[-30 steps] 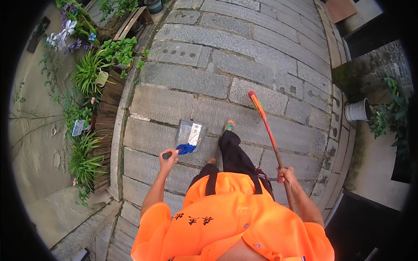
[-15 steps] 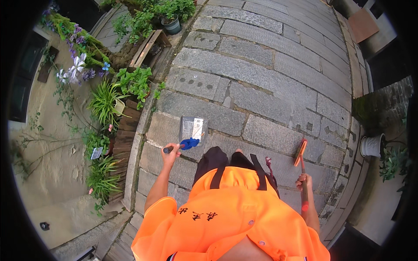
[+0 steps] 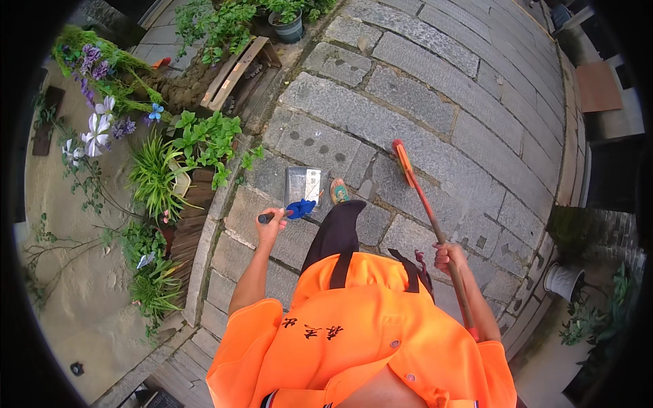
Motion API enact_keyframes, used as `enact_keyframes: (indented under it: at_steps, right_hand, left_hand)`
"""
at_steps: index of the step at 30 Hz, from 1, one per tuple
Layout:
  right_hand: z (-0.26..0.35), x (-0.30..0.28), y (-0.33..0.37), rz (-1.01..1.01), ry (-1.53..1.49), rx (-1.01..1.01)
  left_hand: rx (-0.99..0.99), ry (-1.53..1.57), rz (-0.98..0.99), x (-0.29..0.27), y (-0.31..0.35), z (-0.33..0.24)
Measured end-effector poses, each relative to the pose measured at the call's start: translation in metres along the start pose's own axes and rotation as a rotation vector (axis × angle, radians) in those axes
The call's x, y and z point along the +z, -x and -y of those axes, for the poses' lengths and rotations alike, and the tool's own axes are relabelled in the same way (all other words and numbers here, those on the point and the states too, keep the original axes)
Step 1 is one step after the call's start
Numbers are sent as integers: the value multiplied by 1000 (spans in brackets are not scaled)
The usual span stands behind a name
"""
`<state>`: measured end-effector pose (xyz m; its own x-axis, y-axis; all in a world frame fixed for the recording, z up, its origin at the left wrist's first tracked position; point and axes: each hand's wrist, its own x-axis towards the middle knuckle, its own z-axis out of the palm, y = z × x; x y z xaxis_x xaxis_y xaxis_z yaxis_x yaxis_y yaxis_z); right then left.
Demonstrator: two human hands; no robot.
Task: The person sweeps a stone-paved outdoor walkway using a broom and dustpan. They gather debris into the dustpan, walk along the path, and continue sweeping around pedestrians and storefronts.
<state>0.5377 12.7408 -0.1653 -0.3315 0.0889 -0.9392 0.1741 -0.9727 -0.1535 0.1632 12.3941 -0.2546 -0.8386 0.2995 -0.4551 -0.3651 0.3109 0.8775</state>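
My left hand (image 3: 274, 221) is wrapped round the dark grip of a long-handled dustpan (image 3: 296, 187). A bunched blue cloth or bag (image 3: 300, 209) is on its handle, just below my fist. The grey pan is over the paving at the left, with a pale printed strip and some thin litter in it. At the right, my right hand (image 3: 450, 256) closes round the shaft of a broom (image 3: 432, 221). Its orange head (image 3: 403, 163) reaches forward, angled to the left over the stone; whether it touches is unclear.
Stone slabs (image 3: 333, 105) pave the lane. Green plants (image 3: 160, 170), a wooden crate (image 3: 235, 71) and a potted plant (image 3: 288, 28) line the left edge. At the right stands a white pot (image 3: 563, 281). My shoe (image 3: 339, 191) is just right of the pan.
The broom head has swung forward and to the left, its shaft now stretched out ahead. My left foot has stepped forward beside the dustpan, and the whole view has shifted.
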Motion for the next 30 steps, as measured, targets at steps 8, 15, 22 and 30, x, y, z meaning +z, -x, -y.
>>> enact_keyframes:
  at_steps: [8,15,22,30]
  right_hand:
    - [127,205,-62,64,1028,-351]
    - [221,368,-172,99,1615,-530]
    - [220,330,-275,497,2026,-670]
    - [376,404,-114,437,1547,148]
  left_hand:
    - [-96,46,-82,16,-121,-59]
    - [-116,76,-176,22,-210,-82]
    - [-159,129,-259,30,-278,-90]
    - [-256,99,-245,28,-314,-116]
